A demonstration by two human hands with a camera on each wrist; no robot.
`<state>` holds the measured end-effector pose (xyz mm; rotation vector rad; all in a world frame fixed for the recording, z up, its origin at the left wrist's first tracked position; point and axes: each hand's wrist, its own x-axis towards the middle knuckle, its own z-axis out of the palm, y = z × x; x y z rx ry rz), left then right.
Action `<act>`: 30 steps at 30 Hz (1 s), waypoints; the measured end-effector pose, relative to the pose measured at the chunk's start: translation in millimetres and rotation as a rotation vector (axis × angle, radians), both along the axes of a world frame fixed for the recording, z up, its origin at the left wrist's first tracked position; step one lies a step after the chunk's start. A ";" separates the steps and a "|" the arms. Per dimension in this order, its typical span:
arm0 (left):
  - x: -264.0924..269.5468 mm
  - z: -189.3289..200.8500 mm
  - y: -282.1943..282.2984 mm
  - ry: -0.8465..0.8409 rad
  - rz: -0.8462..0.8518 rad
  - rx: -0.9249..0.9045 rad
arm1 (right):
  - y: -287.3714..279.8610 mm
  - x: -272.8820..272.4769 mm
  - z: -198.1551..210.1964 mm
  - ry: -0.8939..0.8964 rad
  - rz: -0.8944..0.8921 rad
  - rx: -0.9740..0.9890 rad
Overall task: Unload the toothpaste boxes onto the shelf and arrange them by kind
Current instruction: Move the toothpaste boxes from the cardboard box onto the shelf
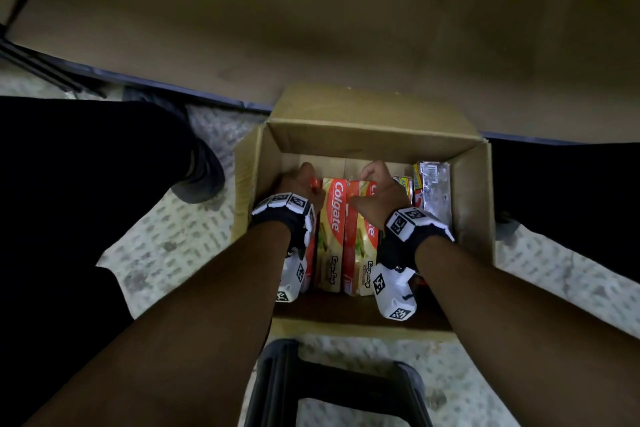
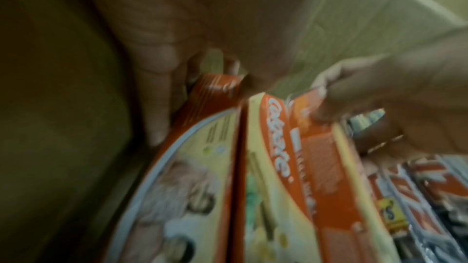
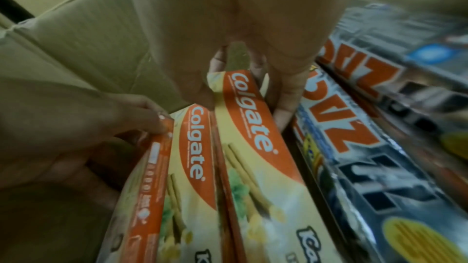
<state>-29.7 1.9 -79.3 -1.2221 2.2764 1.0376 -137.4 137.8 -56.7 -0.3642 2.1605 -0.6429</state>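
An open cardboard carton (image 1: 363, 139) stands on the floor between my legs. Inside it stand three red-and-yellow Colgate boxes side by side, with silver toothpaste boxes (image 1: 434, 191) to their right. My left hand (image 1: 304, 180) grips the far end of the leftmost Colgate box (image 2: 210, 103), fingers (image 2: 159, 107) down its outer side. My right hand (image 1: 372, 177) curls round the far end of the rightmost Colgate box (image 3: 250, 119), between the middle Colgate box (image 1: 332, 225) and the silver boxes (image 3: 367, 147). The boxes' near ends are hidden behind my wrists.
A brown shelf board (image 1: 311, 28) with a dark blue front edge runs just beyond the carton. A black plastic stool (image 1: 332, 388) sits at the carton's near side. My dark trouser legs and a shoe (image 1: 204, 177) flank the carton on patterned flooring.
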 end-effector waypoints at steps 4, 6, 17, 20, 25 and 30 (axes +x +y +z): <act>5.8 2.3 0.5 0.091 0.086 0.077 | 5.3 -3.3 3.7 -0.074 -0.050 -0.046; 4.8 3.8 4.1 0.135 0.128 0.159 | 4.0 -2.7 -0.5 -0.089 -0.085 -0.092; 5.2 7.1 18.7 0.154 0.430 0.426 | 3.9 11.5 -11.1 -0.067 -0.195 -0.075; 5.3 12.4 15.9 0.061 0.395 0.476 | 10.2 22.1 -6.9 -0.096 -0.157 -0.118; 12.9 9.9 19.3 0.046 0.445 0.531 | 14.9 30.9 0.5 -0.123 -0.182 -0.120; 16.7 17.3 19.0 0.072 0.383 0.467 | 14.5 26.6 13.7 -0.091 -0.129 -0.098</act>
